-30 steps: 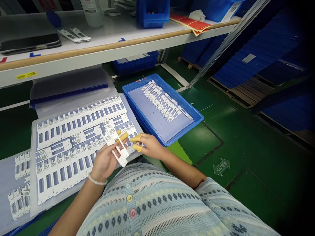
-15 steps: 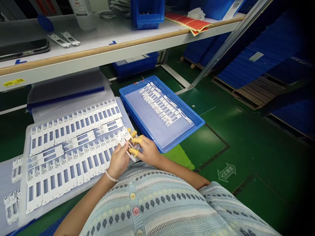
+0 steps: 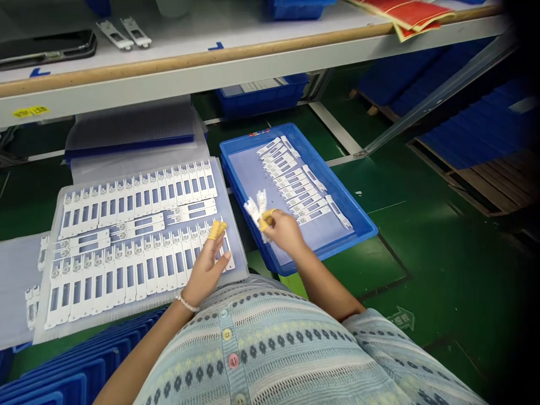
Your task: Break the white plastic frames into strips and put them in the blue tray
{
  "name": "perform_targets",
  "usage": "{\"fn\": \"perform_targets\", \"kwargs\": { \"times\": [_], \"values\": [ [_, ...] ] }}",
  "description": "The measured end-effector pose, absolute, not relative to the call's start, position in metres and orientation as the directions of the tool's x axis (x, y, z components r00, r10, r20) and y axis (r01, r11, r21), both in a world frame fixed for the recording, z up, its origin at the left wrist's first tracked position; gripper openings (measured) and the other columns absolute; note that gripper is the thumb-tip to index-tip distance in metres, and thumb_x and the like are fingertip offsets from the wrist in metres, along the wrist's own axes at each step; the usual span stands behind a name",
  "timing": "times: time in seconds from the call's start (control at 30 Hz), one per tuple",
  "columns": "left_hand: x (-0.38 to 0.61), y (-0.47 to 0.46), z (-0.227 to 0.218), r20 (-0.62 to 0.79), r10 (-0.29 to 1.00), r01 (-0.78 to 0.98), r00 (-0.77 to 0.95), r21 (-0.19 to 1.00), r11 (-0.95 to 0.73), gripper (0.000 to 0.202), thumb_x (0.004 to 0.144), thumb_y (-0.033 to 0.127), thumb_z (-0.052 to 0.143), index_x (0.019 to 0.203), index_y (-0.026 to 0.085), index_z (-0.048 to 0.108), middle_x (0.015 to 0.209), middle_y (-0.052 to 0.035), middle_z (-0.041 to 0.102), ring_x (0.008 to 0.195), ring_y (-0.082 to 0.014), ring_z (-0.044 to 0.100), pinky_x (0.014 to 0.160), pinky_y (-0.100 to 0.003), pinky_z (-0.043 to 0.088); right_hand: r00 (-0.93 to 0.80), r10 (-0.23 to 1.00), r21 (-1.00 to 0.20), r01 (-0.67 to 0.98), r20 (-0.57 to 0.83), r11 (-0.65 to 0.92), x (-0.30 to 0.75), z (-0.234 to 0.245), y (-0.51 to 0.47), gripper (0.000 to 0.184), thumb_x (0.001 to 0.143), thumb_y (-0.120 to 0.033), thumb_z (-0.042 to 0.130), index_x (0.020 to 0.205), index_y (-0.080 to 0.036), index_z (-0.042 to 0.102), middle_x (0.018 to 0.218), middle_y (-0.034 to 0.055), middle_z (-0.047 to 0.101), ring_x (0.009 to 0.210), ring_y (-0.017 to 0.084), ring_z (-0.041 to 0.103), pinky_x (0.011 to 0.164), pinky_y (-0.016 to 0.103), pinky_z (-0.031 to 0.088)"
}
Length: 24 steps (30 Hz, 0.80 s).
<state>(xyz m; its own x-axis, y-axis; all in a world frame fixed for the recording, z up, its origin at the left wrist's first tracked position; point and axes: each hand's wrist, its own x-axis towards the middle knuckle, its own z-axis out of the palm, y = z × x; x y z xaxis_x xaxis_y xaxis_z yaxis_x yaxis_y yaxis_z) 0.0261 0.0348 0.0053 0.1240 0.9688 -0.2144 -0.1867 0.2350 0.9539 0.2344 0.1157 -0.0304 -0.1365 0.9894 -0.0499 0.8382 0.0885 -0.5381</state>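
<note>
Head-worn view, down onto hands [image 3: 206,271] [image 3: 283,230] (close)

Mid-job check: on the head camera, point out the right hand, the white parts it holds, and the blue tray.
Right hand [image 3: 286,232], head view, back of the hand.
White parts [image 3: 253,209], head view, pieces held in the fingers.
Blue tray [image 3: 337,247], head view, front rim.

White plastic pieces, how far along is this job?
Looks done: rows of pieces lie in the blue tray. In hand: the right hand holds a small bunch above it. Left: many strips on the clear sheet, by the left hand.
</note>
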Motion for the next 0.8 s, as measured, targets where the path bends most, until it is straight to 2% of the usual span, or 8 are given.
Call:
{"fn": "perform_targets", "kwargs": {
  "times": [0.13, 0.23, 0.3, 0.4, 0.47, 0.5, 0.6, 0.8],
  "values": [
    [-0.008, 0.016, 0.003, -0.180, 0.982, 0.076, -0.056, 0.980, 0.184, 0.046, 0.089, 0.031, 0.057, 0.135, 0.027, 0.048, 0.144, -0.0066, 0.047, 0.129, -0.0216, 0.048, 0.111, -0.038, 0.033, -0.036, 0.914, -0.120, 0.993, -0.405, -0.013, 0.268, -0.053, 0.145, 0.025, 0.084, -0.024, 0.054, 0.100, -0.011, 0.068, 0.097, 0.0146, 0.070, 0.089, 0.025, 0.065, 0.071, 0.029, 0.045],
    [-0.029, -0.005, -0.005, -0.137, 0.971, 0.140, -0.197, 0.976, 0.166, 0.041, 0.089, 0.036, 0.057, 0.128, 0.024, 0.054, 0.134, -0.0083, 0.057, 0.119, -0.0232, 0.056, 0.106, -0.041, 0.041, -0.049, 0.839, -0.028, 0.999, -0.542, 0.040, 0.271, -0.058, 0.150, 0.022, 0.083, -0.024, 0.057, 0.095, -0.010, 0.070, 0.096, 0.0172, 0.070, 0.089, 0.026, 0.066, 0.071, 0.029, 0.045],
    [-0.037, -0.018, -0.012, -0.121, 0.954, 0.128, -0.274, 0.979, 0.161, 0.038, 0.089, 0.036, 0.057, 0.125, 0.024, 0.057, 0.129, -0.0076, 0.061, 0.117, -0.0228, 0.058, 0.105, -0.041, 0.043, -0.108, 0.860, -0.063, 0.994, -0.499, 0.088, 0.259, -0.049, 0.147, 0.026, 0.087, -0.027, 0.055, 0.101, -0.011, 0.069, 0.101, 0.0170, 0.068, 0.093, 0.025, 0.064, 0.075, 0.029, 0.046],
    [-0.040, -0.031, -0.020, -0.130, 0.938, 0.118, -0.320, 0.977, 0.176, 0.034, 0.090, 0.035, 0.055, 0.122, 0.026, 0.058, 0.124, -0.0053, 0.064, 0.115, -0.0204, 0.059, 0.104, -0.038, 0.044, -0.397, 0.896, -0.285, 0.898, -0.199, 0.335, 0.223, -0.031, 0.136, 0.031, 0.093, -0.022, 0.045, 0.117, -0.013, 0.063, 0.111, 0.0139, 0.064, 0.104, 0.023, 0.059, 0.088, 0.031, 0.045],
    [-0.040, -0.035, -0.024, -0.143, 0.944, 0.134, -0.297, 0.973, 0.189, 0.032, 0.091, 0.036, 0.054, 0.121, 0.026, 0.059, 0.123, -0.0048, 0.065, 0.114, -0.0198, 0.060, 0.103, -0.038, 0.045, -0.616, 0.788, -0.390, 0.723, 0.009, 0.570, 0.194, -0.024, 0.127, 0.030, 0.091, -0.016, 0.047, 0.115, -0.012, 0.064, 0.111, 0.0127, 0.062, 0.107, 0.022, 0.055, 0.093, 0.033, 0.044],
    [-0.039, -0.037, -0.025, -0.147, 0.949, 0.146, -0.280, 0.970, 0.193, 0.032, 0.091, 0.036, 0.054, 0.121, 0.026, 0.059, 0.122, -0.0049, 0.066, 0.114, -0.0198, 0.060, 0.103, -0.038, 0.045, -0.691, 0.721, -0.397, 0.649, 0.050, 0.649, 0.180, -0.024, 0.122, 0.028, 0.090, -0.013, 0.048, 0.112, -0.012, 0.065, 0.110, 0.0128, 0.062, 0.107, 0.023, 0.054, 0.094, 0.034, 0.044],
    [-0.041, -0.041, -0.028, -0.145, 0.960, 0.177, -0.238, 0.966, 0.189, 0.032, 0.091, 0.035, 0.054, 0.121, 0.026, 0.060, 0.121, -0.0052, 0.066, 0.114, -0.0204, 0.060, 0.103, -0.039, 0.044, -0.777, 0.629, -0.331, 0.589, 0.018, 0.737, 0.151, -0.029, 0.113, 0.026, 0.087, -0.008, 0.051, 0.108, -0.009, 0.066, 0.108, 0.0148, 0.061, 0.104, 0.025, 0.051, 0.094, 0.038, 0.043],
    [-0.061, -0.056, -0.026, -0.127, 0.966, 0.215, -0.227, 0.960, 0.177, 0.031, 0.092, 0.035, 0.052, 0.121, 0.028, 0.060, 0.120, -0.0043, 0.067, 0.113, -0.0202, 0.060, 0.104, -0.040, 0.043, -0.728, 0.686, -0.263, 0.662, -0.003, 0.702, 0.126, -0.028, 0.106, 0.030, 0.087, -0.006, 0.048, 0.112, -0.007, 0.065, 0.108, 0.0160, 0.060, 0.103, 0.026, 0.050, 0.093, 0.039, 0.042]
  ]
}}
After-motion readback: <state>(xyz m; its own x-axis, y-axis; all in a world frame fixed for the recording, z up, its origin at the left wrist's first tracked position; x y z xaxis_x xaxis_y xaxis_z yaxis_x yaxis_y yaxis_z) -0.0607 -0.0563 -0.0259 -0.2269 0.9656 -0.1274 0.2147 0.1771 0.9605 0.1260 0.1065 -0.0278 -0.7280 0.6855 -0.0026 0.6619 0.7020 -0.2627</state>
